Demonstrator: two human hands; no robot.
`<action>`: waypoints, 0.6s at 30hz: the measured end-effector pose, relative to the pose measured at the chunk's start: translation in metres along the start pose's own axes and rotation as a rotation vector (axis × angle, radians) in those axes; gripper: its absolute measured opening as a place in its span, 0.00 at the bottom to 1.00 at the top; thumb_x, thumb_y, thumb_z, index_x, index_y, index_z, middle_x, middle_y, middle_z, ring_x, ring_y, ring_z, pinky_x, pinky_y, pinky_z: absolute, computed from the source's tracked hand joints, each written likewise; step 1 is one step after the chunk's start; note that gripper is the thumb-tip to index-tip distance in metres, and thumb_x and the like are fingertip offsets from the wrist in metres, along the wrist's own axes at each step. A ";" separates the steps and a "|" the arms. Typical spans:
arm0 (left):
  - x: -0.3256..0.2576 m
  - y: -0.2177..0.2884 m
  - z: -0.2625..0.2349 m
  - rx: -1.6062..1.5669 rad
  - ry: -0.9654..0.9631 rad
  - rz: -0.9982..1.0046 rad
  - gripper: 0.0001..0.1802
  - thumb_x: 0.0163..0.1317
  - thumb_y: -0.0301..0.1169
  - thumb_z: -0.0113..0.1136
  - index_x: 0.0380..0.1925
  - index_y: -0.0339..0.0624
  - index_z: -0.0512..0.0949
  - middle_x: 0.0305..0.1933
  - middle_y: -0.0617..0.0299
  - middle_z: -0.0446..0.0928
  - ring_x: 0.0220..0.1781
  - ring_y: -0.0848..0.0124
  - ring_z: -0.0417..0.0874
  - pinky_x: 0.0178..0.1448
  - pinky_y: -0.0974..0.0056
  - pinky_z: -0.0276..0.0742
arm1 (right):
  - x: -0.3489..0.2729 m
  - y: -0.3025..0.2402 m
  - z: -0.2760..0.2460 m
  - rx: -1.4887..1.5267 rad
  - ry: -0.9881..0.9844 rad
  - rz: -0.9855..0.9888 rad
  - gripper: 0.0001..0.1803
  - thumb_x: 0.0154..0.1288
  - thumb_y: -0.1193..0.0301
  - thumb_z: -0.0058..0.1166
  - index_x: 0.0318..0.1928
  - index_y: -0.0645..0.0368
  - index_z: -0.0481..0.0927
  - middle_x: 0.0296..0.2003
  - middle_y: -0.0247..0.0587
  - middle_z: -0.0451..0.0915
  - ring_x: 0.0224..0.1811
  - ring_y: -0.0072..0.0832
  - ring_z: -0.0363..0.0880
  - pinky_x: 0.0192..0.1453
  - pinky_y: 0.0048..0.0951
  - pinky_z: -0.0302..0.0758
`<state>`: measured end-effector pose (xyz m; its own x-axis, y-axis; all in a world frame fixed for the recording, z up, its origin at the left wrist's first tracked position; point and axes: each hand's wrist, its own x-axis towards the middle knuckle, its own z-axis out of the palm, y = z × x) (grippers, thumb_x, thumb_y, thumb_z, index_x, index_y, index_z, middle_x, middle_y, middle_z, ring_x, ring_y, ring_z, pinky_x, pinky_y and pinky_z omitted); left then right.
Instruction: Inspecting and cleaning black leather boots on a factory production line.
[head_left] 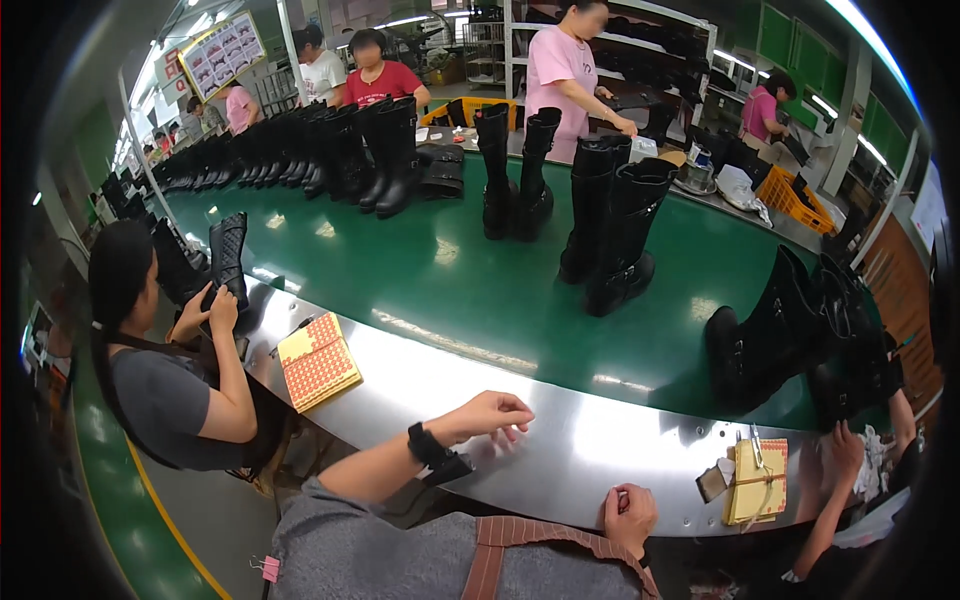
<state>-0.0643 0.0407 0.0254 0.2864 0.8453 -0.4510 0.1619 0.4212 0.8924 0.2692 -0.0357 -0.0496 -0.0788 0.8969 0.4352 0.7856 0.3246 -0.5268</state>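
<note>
The left hand (490, 418) is above the steel ledge (575, 440), fingers loosely bent, partly open; the right hand (630, 514) is at its near edge, fingers curled, any grip impossible to tell. Further right, a yellow sheet stack (757, 495) lies flat on the ledge, long axis pointing away from the person, toward black boots (765, 335)

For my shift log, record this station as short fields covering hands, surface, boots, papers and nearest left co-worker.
Left hand: fingers bent, above the silver metal ledge; nothing visibly held
Right hand: curled at the ledge's near edge; contents hidden
Surface: glossy green tabletop beyond the ledge
Boots: tall black buckled boots, standing
Papers: red-patterned yellow stacks, left and right
Co-worker: person in grey top, hands at a quilted black boot
</note>
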 end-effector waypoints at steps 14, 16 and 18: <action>-0.027 -0.079 0.033 -0.560 0.297 0.032 0.15 0.68 0.35 0.57 0.47 0.33 0.73 0.35 0.55 0.79 0.31 0.72 0.83 0.32 0.73 0.80 | -0.007 0.003 0.000 -0.015 0.031 -0.052 0.06 0.56 0.69 0.62 0.28 0.54 0.78 0.18 0.32 0.71 0.25 0.33 0.72 0.34 0.38 0.65; -0.024 -0.078 0.029 -0.560 0.260 0.050 0.15 0.68 0.35 0.57 0.46 0.33 0.73 0.34 0.54 0.79 0.31 0.71 0.84 0.33 0.72 0.81 | -0.006 0.003 0.003 -0.034 0.043 -0.044 0.06 0.57 0.70 0.61 0.28 0.55 0.78 0.18 0.34 0.70 0.25 0.34 0.72 0.34 0.38 0.65; -0.023 -0.082 0.027 -0.544 0.246 0.059 0.16 0.68 0.36 0.57 0.46 0.33 0.73 0.33 0.53 0.80 0.30 0.69 0.84 0.33 0.71 0.82 | -0.008 0.001 0.005 -0.046 0.035 -0.037 0.06 0.58 0.70 0.61 0.28 0.56 0.78 0.18 0.34 0.70 0.25 0.34 0.71 0.34 0.38 0.66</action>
<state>-0.0583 -0.0222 -0.0380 0.0425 0.8964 -0.4412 -0.3728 0.4239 0.8254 0.2674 -0.0407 -0.0576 -0.0874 0.8730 0.4798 0.8101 0.3426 -0.4758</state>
